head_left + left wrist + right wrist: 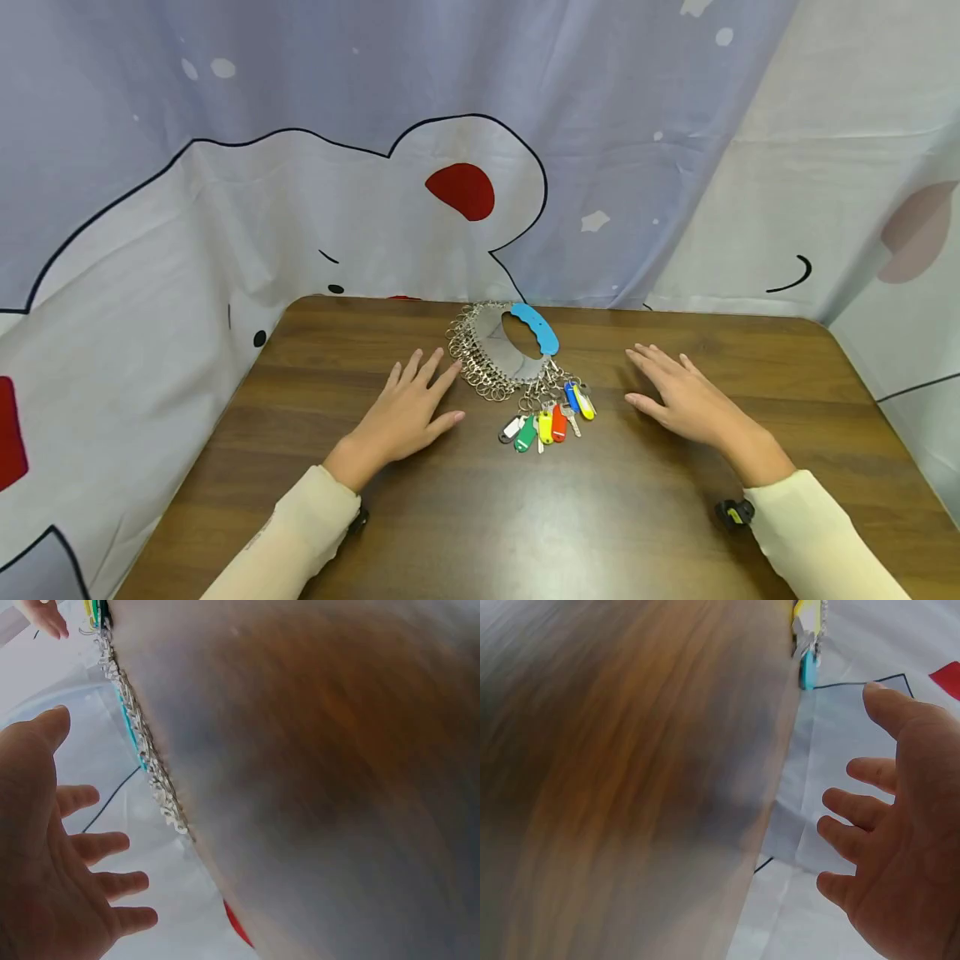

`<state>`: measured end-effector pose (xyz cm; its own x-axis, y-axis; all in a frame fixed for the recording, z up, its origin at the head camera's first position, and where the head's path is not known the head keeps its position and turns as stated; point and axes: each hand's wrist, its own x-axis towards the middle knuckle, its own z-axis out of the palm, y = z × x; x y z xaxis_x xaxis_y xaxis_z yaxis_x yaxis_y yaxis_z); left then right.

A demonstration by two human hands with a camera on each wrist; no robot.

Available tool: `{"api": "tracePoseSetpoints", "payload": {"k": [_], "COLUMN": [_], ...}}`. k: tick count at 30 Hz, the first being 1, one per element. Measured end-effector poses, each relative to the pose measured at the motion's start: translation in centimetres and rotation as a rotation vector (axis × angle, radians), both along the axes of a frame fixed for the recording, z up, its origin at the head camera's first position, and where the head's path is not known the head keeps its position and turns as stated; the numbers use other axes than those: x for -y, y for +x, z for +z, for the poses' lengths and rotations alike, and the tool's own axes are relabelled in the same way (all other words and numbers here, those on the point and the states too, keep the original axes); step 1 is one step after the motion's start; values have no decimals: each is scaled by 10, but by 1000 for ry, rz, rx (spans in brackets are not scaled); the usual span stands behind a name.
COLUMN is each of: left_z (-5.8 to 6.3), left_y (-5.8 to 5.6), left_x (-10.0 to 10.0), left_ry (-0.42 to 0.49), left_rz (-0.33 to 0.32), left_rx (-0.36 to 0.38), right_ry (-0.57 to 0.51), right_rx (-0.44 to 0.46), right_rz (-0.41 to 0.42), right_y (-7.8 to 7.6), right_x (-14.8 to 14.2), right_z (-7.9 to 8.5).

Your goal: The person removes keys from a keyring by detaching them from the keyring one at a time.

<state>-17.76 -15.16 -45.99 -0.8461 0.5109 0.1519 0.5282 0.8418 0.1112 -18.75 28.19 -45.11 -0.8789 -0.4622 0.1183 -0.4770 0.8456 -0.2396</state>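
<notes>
A flat metal key holder (491,340) with a blue handle (537,327) lies toward the back of the table, its outer rim lined with small rings and clips. Colored key tags hang off its near end, among them a green tag (527,434), a red tag (558,424) and a blue tag (572,397), with a silver key (572,420) beside them. Left of the holder, my left hand (405,408) spreads its fingers, fingertips near the rings. To the right of the tags is my right hand (686,400), its fingers loosely extended. Both hands hold nothing; the wrist views show bare palms.
The brown wooden table (480,525) ends at the back against a hanging curtain (630,150) with cartoon prints. More curtain cloth hangs along both sides. A dark strapped device (735,512) sits at the right wrist, by the cream sleeve (817,533).
</notes>
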Motion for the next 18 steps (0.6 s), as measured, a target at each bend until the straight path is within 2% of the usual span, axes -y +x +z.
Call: {"api": "tracePoseSetpoints", "payload": {"k": [13,18], "left_z": [-2,1], "left_y": [-10,-14], "left_x": [-27,-39], "left_ry": [34,62], "left_rz": [-16,-13], "left_rx": [18,29], "right_ry": [-10,-43], "right_rx": [42,19], "right_rz": [54,78], "right_y": [-12,-17], "right_x": [28,38], "right_z": [1,0]}}
